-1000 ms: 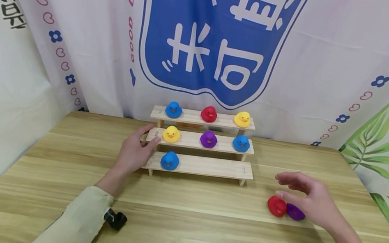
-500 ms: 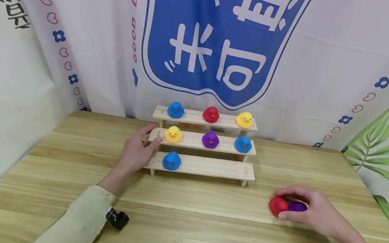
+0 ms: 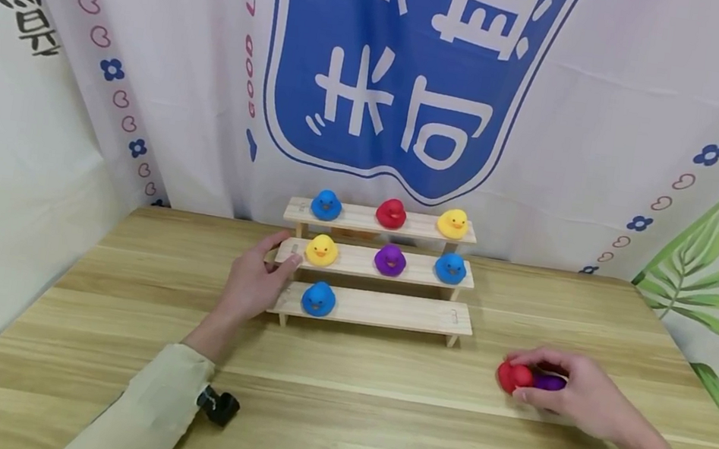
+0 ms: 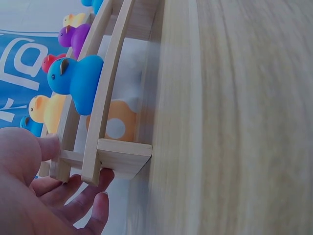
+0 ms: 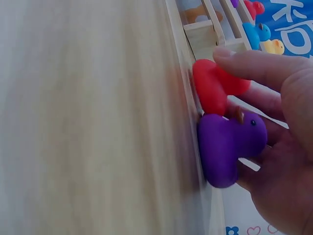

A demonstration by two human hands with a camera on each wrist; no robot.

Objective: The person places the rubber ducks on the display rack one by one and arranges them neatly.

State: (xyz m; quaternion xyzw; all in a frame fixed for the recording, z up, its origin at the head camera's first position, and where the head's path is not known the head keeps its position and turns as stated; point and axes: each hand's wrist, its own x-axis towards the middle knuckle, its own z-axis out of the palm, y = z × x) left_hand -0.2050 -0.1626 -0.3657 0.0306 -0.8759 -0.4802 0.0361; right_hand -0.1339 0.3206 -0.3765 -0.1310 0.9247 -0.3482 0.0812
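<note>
My left hand [image 3: 251,282] grips the left end of the three-step wooden stand [image 3: 395,312], thumb on the middle step and fingers beneath, as the left wrist view shows. At the right, my right hand [image 3: 593,399] pinches a red rubber duck [image 3: 507,376] between thumb and fingers, low at the tabletop. A purple rubber duck [image 5: 219,149] sits against the red one, under the palm, partly hidden in the head view. On the stand's lowest step, a blue duck [image 3: 318,299] stands near the left end.
The middle step bears yellow [image 3: 321,251], purple [image 3: 390,260] and blue ducks [image 3: 450,269]. Along the top step are blue [image 3: 326,205], red [image 3: 392,214] and yellow ducks [image 3: 452,223]. A printed curtain [image 3: 549,151] hangs behind the wooden table [image 3: 359,424].
My right hand has come down from above the two loose ducks, and its fingers have closed on the red one. The left hand keeps its place on the stand.
</note>
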